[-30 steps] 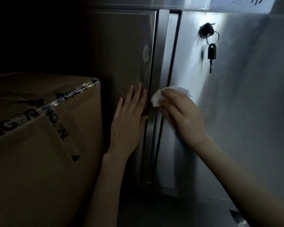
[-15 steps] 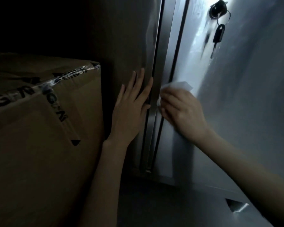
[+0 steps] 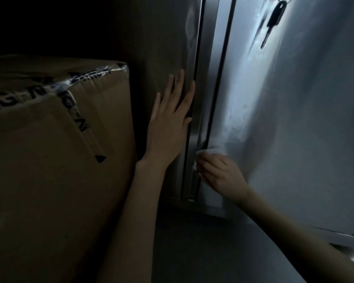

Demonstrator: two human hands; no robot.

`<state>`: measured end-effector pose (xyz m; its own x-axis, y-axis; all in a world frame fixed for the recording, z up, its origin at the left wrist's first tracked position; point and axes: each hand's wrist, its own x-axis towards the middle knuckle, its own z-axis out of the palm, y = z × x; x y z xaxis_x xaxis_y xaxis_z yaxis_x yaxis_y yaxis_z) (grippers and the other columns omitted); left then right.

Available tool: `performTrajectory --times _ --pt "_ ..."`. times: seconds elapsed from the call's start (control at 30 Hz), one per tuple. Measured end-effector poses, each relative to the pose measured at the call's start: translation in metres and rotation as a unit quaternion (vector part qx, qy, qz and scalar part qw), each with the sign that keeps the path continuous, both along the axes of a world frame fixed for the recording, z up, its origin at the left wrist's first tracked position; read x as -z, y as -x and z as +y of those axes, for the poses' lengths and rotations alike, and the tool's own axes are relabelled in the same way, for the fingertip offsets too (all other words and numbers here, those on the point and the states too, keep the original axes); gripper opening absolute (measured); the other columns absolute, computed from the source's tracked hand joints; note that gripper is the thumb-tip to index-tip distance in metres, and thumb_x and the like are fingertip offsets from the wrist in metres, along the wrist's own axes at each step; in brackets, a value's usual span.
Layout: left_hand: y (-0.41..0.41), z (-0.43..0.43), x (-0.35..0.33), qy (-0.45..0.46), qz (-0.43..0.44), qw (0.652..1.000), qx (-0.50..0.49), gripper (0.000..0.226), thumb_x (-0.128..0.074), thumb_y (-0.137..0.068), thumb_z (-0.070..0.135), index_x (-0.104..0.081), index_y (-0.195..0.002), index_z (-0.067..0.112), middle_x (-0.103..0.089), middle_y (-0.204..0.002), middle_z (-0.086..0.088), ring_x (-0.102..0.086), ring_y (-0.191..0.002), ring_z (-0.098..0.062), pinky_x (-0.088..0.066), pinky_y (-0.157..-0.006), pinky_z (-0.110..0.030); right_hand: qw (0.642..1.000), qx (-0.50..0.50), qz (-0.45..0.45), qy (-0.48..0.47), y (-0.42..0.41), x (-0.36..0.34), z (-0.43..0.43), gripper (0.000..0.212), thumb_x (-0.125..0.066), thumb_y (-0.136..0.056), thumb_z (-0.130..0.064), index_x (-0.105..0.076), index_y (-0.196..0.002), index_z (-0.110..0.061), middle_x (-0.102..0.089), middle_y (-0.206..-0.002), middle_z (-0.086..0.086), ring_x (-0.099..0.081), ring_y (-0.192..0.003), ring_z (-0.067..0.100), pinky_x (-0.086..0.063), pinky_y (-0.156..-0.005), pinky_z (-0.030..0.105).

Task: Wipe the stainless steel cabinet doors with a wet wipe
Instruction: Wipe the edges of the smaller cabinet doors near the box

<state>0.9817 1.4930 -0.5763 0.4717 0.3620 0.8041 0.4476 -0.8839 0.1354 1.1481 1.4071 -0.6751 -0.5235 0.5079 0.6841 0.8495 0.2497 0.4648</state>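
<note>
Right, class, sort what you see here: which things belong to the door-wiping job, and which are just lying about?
Part of the job: wet wipe, right hand pressing it to the right cabinet door, left hand flat on the left cabinet door.
Just there: cardboard box, key on the right door.

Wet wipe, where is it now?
In the head view, the wet wipe is near the middle, held by the right hand against the right cabinet door, by its left edge.

The tape [image 3: 76,111] on the cardboard box [image 3: 49,180] shows only fragmentary letters, "G·R" and "G·N".
</note>
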Motion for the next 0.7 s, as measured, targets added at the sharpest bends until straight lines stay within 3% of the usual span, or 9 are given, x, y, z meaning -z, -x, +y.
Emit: performTrajectory --times 0.2,0.3,0.37,0.47,0.57,0.7 --pt "-0.008 -0.007 0.042 -0.026 -0.015 1.000 -0.008 0.075 -0.054 -0.095 0.005 -0.007 -0.153 0.011 0.001 -0.158 -0.002 0.004 -0.146 -0.013 -0.006 -0.120 -0.036 1.000 0.019 -0.015 0.003 0.000 0.030 -0.001 0.016 -0.062 -0.089 -0.013 -0.071 -0.096 -0.003 -0.068 -0.110 0.011 -0.063 -0.107 0.025 -0.051 -0.083 0.035" --pt "-0.008 -0.014 0.085 -0.020 0.003 1.000 -0.005 0.077 -0.057 -0.092 -0.002 -0.009 -0.150 0.013 -0.003 -0.158 -0.003 -0.005 -0.148 -0.019 -0.006 -0.120 -0.033 0.998 0.021 -0.052 0.031 0.002 0.050 -0.008 0.024 -0.076 -0.075 -0.016 -0.073 -0.095 -0.005 -0.069 -0.105 0.009 -0.057 -0.108 0.025 -0.043 -0.089 0.035" --pt "-0.005 -0.017 0.110 -0.013 0.019 1.000 -0.012 0.082 -0.061 -0.088 -0.004 -0.011 -0.150 0.013 -0.007 -0.158 -0.005 -0.012 -0.148 -0.024 -0.012 -0.120 -0.037 0.993 0.029 -0.081 0.076 0.007 0.070 -0.013 0.027 -0.084 -0.065 -0.019 -0.075 -0.089 -0.010 -0.071 -0.099 0.006 -0.052 -0.106 0.024 -0.036 -0.090 0.031" --pt "-0.002 -0.019 0.131 0.005 0.035 0.999 -0.023 0.087 -0.064 -0.084 -0.007 -0.012 -0.151 0.014 -0.009 -0.159 -0.004 -0.012 -0.148 -0.024 -0.016 -0.118 -0.042 0.985 0.043 -0.104 0.134 0.013 0.087 -0.013 0.027 -0.088 -0.059 -0.022 -0.076 -0.083 -0.015 -0.072 -0.094 0.001 -0.062 -0.097 0.021 -0.035 -0.092 0.030" --pt "0.001 -0.022 0.140 0.017 0.043 0.999 -0.025 0.086 -0.063 -0.083 -0.007 -0.014 -0.151 0.014 -0.010 -0.158 -0.003 -0.011 -0.147 -0.023 -0.015 -0.117 -0.044 0.980 0.052 -0.136 0.136 0.005 0.083 -0.007 0.028 -0.087 -0.061 -0.021 -0.075 -0.085 -0.014 -0.070 -0.097 0.003 -0.055 -0.103 0.023 -0.035 -0.095 0.032" --pt "0.001 -0.023 0.140 0.017 0.044 0.998 -0.031 0.083 -0.060 -0.083 -0.007 -0.016 -0.151 0.013 -0.011 -0.157 -0.004 -0.012 -0.146 -0.024 -0.013 -0.115 -0.046 0.984 0.080 -0.111 0.113 0.000 0.080 -0.004 0.033 -0.084 -0.061 -0.014 -0.074 -0.093 -0.011 -0.067 -0.106 0.008 -0.046 -0.112 0.027 -0.031 -0.098 0.035"
